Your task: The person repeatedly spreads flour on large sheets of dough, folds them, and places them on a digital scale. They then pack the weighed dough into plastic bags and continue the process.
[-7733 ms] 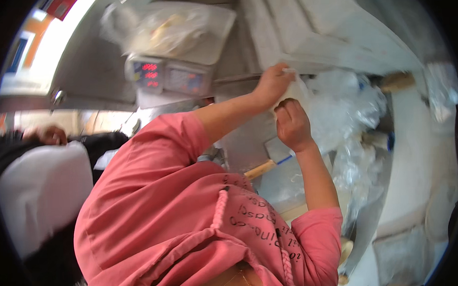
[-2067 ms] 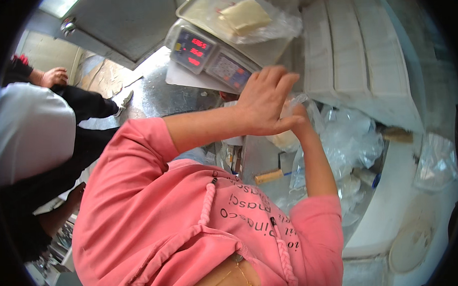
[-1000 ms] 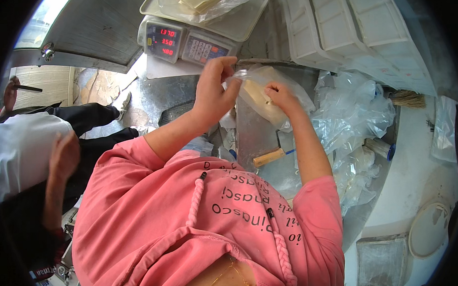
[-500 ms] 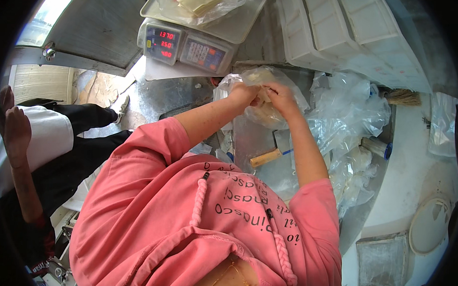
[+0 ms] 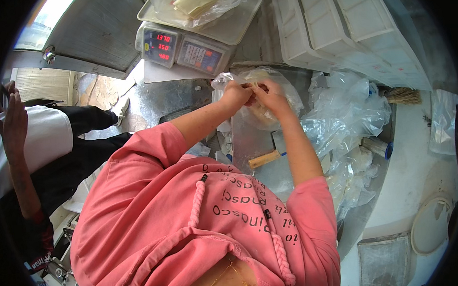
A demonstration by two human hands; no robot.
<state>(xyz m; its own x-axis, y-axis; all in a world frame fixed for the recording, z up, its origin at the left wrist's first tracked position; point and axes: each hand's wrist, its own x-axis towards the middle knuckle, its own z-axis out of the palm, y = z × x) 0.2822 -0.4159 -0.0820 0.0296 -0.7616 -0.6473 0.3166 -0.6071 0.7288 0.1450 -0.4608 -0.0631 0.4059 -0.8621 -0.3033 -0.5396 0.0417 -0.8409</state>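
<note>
My left hand [image 5: 237,95] and my right hand [image 5: 268,95] meet over a translucent plastic bag [image 5: 273,116] with pale, cream-coloured food inside. Both sets of fingers are closed, pinching the bag's upper part, and partly hide each other. Below the bag, on the metal work surface [image 5: 249,140], lies a tool with a wooden handle [image 5: 264,159] and some blue. Crumpled clear plastic bags [image 5: 339,119] are heaped beside my right forearm.
A digital scale [image 5: 195,56] at the top carries a tray [image 5: 240,29] of bagged pale sheets [image 5: 196,5]. White plastic crates [image 5: 346,33] stand upper right, above a straw brush [image 5: 404,95]. At left, a co-worker [image 5: 39,122] in dark trousers has a hand [image 5: 14,130] raised.
My left hand has come down from the bag's edge to join my right, gathering the bag's top. Both hands shifted slightly left in the last half second. The co-worker's hand rose.
</note>
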